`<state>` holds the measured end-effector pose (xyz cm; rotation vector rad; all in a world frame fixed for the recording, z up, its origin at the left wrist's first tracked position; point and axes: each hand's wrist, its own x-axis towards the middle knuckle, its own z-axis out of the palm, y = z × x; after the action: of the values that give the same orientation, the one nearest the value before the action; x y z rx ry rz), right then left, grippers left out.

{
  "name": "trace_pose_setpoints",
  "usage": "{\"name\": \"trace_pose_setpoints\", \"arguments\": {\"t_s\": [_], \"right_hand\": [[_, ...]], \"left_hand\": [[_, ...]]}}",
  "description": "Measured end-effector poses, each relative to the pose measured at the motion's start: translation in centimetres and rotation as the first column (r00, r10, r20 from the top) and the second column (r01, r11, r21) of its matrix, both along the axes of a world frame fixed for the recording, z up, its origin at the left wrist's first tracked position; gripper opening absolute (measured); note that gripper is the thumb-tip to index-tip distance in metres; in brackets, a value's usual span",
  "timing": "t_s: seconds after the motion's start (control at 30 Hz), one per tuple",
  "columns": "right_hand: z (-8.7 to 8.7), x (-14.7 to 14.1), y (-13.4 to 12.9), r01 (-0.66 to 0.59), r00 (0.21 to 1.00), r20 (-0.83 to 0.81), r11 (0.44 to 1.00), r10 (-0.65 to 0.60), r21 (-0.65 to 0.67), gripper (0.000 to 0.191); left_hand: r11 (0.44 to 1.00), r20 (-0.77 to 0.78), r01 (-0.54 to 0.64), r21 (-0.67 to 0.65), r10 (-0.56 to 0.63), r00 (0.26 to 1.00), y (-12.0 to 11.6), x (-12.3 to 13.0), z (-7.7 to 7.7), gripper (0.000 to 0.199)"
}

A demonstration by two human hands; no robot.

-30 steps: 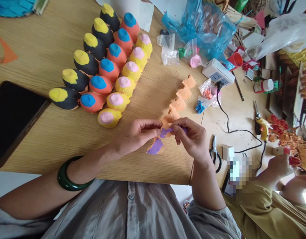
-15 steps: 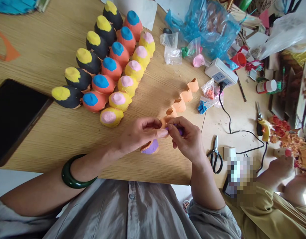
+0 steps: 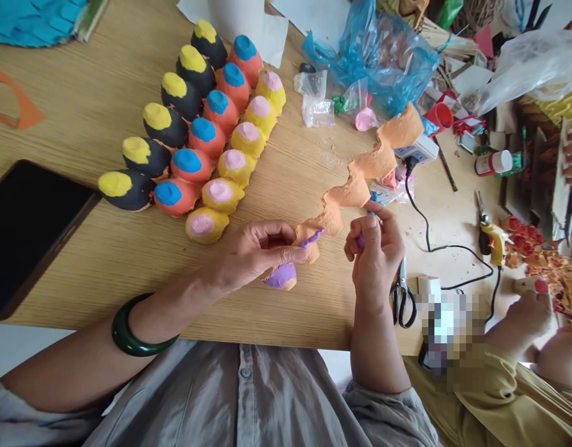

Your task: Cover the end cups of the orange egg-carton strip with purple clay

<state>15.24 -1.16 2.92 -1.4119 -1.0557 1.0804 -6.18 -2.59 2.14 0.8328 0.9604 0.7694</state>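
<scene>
My left hand [image 3: 251,254] grips the near part of an orange egg-carton strip [image 3: 355,186], thumb on top. The strip slants away to the upper right, its far end over the power socket. A thin strand of purple modelling clay [image 3: 312,238] lies on it beside my left thumb. Smooth purple clay coats the nearest cup [image 3: 282,275]. To the right, apart from the strip's near end, my right hand [image 3: 378,248] is curled around a purple clay lump [image 3: 360,241], only partly visible between the fingers.
Rows of painted-looking egg-carton cups [image 3: 205,130] stand at left, near a black tablet [image 3: 35,230]. Scissors [image 3: 404,298], a power socket [image 3: 420,149] with a black cable, a yellow glue gun [image 3: 497,242] and a blue plastic bag [image 3: 379,56] lie right. Another person's hand [image 3: 530,316] works at far right.
My right hand has moved right, away from my left, leaving a purple strand on the strip. The strip's far end has swung up toward the camera. My left hand keeps its hold.
</scene>
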Motion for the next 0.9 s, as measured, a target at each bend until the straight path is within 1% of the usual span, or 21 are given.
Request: {"name": "trace_pose_setpoints", "arguments": {"t_s": [0.03, 0.07, 0.1, 0.13, 0.17, 0.2, 0.23, 0.27, 0.37, 0.43, 0.5, 0.57, 0.7, 0.77, 0.83, 0.9], "right_hand": [[-0.4, 0.3, 0.3, -0.072, 0.995, -0.075, 0.995, 0.068, -0.063, 0.055], [-0.8, 0.5, 0.6, -0.180, 0.975, -0.154, 0.976, 0.159, -0.126, 0.067], [-1.1, 0.7, 0.8, -0.290, 0.941, -0.231, 0.942, 0.248, -0.170, 0.075], [-1.4, 0.6, 0.9, -0.387, 0.899, -0.295, 0.901, 0.323, -0.196, 0.079], [-1.6, 0.5, 0.9, -0.463, 0.860, -0.339, 0.863, 0.381, -0.205, 0.077], [-1.8, 0.2, 0.9, -0.509, 0.833, -0.362, 0.836, 0.419, -0.203, 0.073], [-1.9, -0.1, 0.9, -0.531, 0.819, -0.368, 0.824, 0.440, -0.195, 0.067], [-2.0, -0.4, 0.8, -0.537, 0.814, -0.367, 0.824, 0.450, -0.181, 0.062], [-2.0, -1.1, 0.5, -0.491, 0.833, -0.362, 0.860, 0.418, -0.138, 0.058], [-2.0, -1.2, 0.4, -0.435, 0.858, -0.358, 0.892, 0.367, -0.127, 0.058], [-2.1, -1.1, 0.4, -0.385, 0.880, -0.349, 0.914, 0.322, -0.128, 0.058], [-2.2, -1.0, 0.4, -0.372, 0.885, -0.347, 0.920, 0.311, -0.125, 0.058], [-2.4, -1.1, 0.3, -0.423, 0.854, -0.370, 0.902, 0.365, -0.086, 0.049], [-2.4, -1.1, 0.3, -0.435, 0.847, -0.367, 0.898, 0.384, -0.063, 0.048], [-2.4, -1.2, 0.2, -0.437, 0.853, -0.343, 0.897, 0.393, -0.061, 0.051], [-2.2, -1.3, 0.1, -0.435, 0.864, -0.310, 0.898, 0.396, -0.068, 0.055]], "left_hand": [[1.000, -0.006, -0.011, 0.014, 0.011, 1.000, -0.1, 0.0, 0.0, 0.024], [0.999, -0.014, -0.021, 0.026, 0.021, 1.000, -0.1, -0.1, -0.1, 0.024], [0.999, -0.019, -0.025, 0.033, 0.025, 1.000, -0.1, -0.1, -0.1, 0.025], [0.999, -0.017, -0.023, 0.033, 0.024, 1.000, -0.1, -0.1, -0.2, 0.025], [1.000, -0.008, -0.018, 0.025, 0.019, 1.000, 0.0, -0.1, -0.3, 0.027], [1.000, 0.007, -0.008, 0.012, 0.008, 1.000, 0.0, 0.0, -0.4, 0.029], [1.000, 0.025, 0.009, -0.005, -0.009, 1.000, 0.1, 0.0, -0.5, 0.030], [0.999, 0.046, 0.030, -0.025, -0.029, 0.999, 0.2, 0.0, -0.5, 0.031], [0.991, 0.148, 0.123, -0.058, -0.114, 0.982, 0.4, -0.2, -0.8, 0.034], [0.974, 0.261, 0.221, -0.052, -0.200, 0.944, 0.5, -0.4, -1.1, 0.038], [0.957, 0.345, 0.283, -0.057, -0.248, 0.905, 0.5, -0.7, -1.6, 0.041], [0.952, 0.389, 0.293, -0.089, -0.238, 0.890, 0.5, -0.8, -2.0, 0.043], [0.950, 0.415, 0.267, -0.161, -0.180, 0.892, 0.3, -0.5, -2.5, 0.040], [0.953, 0.437, 0.249, -0.173, -0.153, 0.887, 0.3, -0.3, -2.4, 0.038], [0.952, 0.455, 0.242, -0.186, -0.135, 0.880, 0.4, -0.2, -2.1, 0.038], [0.946, 0.448, 0.230, -0.227, -0.108, 0.888, 0.4, 0.0, -1.6, 0.037]]}}
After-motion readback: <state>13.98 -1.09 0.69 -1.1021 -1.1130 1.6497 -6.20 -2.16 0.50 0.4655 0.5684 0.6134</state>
